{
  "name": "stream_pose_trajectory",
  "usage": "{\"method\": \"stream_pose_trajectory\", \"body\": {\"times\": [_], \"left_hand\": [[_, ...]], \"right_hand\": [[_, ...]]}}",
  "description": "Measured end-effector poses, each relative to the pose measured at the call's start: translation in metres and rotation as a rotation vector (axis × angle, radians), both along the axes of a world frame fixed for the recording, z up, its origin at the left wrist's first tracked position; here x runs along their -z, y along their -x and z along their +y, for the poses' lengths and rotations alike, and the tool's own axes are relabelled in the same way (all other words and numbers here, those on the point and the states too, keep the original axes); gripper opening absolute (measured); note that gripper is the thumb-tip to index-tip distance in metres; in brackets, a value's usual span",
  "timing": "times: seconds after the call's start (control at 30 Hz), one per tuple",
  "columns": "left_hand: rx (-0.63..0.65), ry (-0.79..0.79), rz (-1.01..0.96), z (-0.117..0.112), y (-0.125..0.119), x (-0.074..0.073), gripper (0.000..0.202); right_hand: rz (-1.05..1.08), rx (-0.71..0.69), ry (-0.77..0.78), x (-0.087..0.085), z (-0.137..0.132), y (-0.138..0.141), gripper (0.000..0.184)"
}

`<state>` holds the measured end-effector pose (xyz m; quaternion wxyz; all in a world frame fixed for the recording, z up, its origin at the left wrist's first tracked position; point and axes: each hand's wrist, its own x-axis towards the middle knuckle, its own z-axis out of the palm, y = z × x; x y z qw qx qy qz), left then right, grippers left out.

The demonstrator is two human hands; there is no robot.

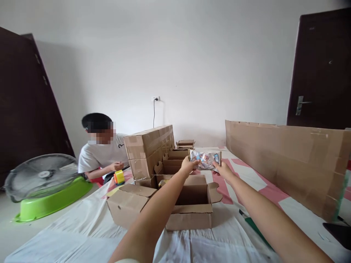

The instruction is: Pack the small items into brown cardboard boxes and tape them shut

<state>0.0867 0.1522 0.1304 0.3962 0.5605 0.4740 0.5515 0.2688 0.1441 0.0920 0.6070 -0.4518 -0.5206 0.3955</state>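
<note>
Both my arms reach forward over the table. My left hand (pixel 188 166) and my right hand (pixel 223 169) each pinch one end of a clear plastic packet (pixel 205 160) with small coloured pieces inside, held level in the air. Below and in front of it stands an open cardboard box (pixel 192 213) with its flaps up and an empty-looking inside. A row of more open boxes (pixel 172 164) runs behind it.
A stack of taped cartons (pixel 149 148) stands at centre left. A long cardboard sheet (pixel 285 160) stands along the right. Another person (pixel 100 153) sits at the left by a tape dispenser (pixel 119 177). A fan (pixel 38 175) and green basin (pixel 53 201) are at far left.
</note>
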Motion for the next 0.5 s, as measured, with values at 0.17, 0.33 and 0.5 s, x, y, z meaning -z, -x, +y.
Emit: {"method": "stream_pose_trajectory", "body": {"times": [0.17, 0.33, 0.5], "left_hand": [[-0.096, -0.069, 0.078, -0.031, -0.001, 0.007, 0.056], [0.062, -0.749, 0.384, -0.148, 0.011, 0.055, 0.053], [0.703, -0.985, 0.975, -0.206, 0.007, 0.152, 0.041]], "right_hand": [[0.123, -0.069, -0.023, 0.022, -0.018, -0.009, 0.045], [0.415, -0.046, -0.058, 0.081, -0.076, -0.050, 0.051], [0.664, -0.003, 0.111, 0.159, -0.110, -0.060, 0.034]]}}
